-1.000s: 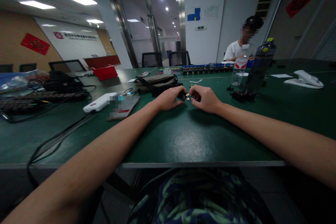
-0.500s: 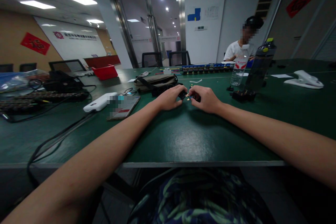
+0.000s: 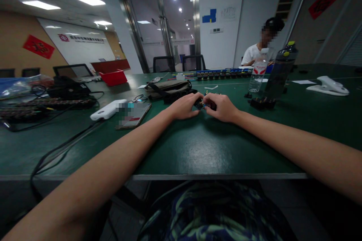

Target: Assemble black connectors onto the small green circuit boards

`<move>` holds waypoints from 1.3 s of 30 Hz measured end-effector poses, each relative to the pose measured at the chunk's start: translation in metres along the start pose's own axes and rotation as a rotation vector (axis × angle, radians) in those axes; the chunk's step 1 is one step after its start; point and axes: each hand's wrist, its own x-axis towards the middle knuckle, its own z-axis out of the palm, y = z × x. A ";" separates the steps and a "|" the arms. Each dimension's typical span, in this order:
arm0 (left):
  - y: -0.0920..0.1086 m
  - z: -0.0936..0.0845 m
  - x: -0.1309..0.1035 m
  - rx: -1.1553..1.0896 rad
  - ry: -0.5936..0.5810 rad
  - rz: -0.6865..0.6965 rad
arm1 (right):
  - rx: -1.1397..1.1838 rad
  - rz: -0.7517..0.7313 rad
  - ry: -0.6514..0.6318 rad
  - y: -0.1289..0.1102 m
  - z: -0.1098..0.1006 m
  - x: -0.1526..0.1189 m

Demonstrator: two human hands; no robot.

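Just above the green table (image 3: 206, 147), my left hand (image 3: 185, 106) is closed on a small black part (image 3: 199, 104). My right hand (image 3: 222, 108) faces it, fingers pinched round a small dark piece with bits of blue (image 3: 206, 104). The two pieces meet, or nearly meet, between my fingertips; whether they are joined I cannot tell. My fingers cover most of both. Small yellow and green bits show behind my right hand. A grey-green bag (image 3: 169, 87) with a black strap lies just beyond my left hand.
Left of my arms lie a phone (image 3: 138, 116), a white power bank (image 3: 106, 110) with cables, and dark strips. To the right stand a clear bottle (image 3: 256, 77), a dark bottle (image 3: 278, 73) and black plug-like parts (image 3: 262, 103). A person (image 3: 256, 54) sits across the table.
The small pieces have turned and come closer between my fingertips. The gold-coloured tabs seen before are now mostly hidden. Both arms stay almost in place.
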 end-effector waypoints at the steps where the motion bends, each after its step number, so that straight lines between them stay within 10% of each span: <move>1: 0.000 0.000 0.000 -0.003 0.000 -0.002 | -0.003 0.007 -0.003 0.000 0.000 0.000; 39: 0.003 0.001 0.002 0.084 0.026 0.001 | -0.034 0.089 -0.057 0.003 0.000 0.000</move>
